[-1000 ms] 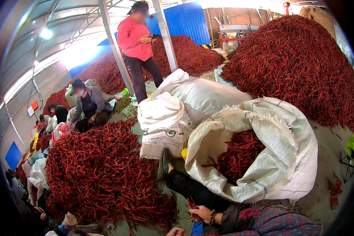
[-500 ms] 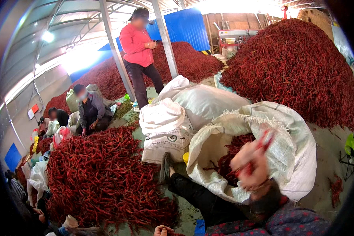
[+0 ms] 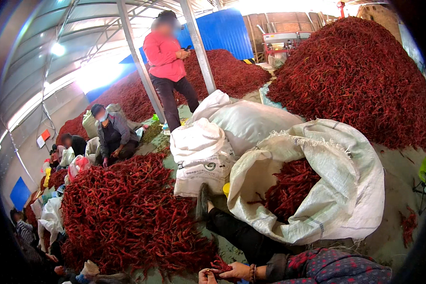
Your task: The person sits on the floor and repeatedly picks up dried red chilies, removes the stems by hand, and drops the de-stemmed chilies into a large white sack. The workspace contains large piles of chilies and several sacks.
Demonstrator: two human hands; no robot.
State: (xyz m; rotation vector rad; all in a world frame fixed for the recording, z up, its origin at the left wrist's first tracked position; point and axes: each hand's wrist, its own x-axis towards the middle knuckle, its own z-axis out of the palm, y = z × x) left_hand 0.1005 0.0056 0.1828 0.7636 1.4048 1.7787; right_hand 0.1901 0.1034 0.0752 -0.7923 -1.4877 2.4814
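Note:
Low in the view, my right hand (image 3: 239,271), a beaded bracelet at its wrist, has its fingers closed at a small bunch of dried red chili peppers (image 3: 219,265). Close beside it, my left hand (image 3: 207,276) has curled fingers; whatever they pinch is too small to make out. Both hands are next to the near right edge of a spread chili heap (image 3: 132,213). To the right stands a large white woven sack (image 3: 350,189) with its mouth rolled wide, and chili peppers (image 3: 293,187) lie inside.
My outstretched leg (image 3: 236,234) lies between heap and open sack. Beyond are filled white sacks (image 3: 201,173), a yellow object (image 3: 226,189) and metal posts (image 3: 199,47). A person in red (image 3: 164,54) stands; another crouches (image 3: 114,135) at the heap. Tall chili piles (image 3: 350,80) rise behind.
My right hand, blurred above the open sack with red chilies at it before, has come down and left beside my left hand. The view has shifted slightly.

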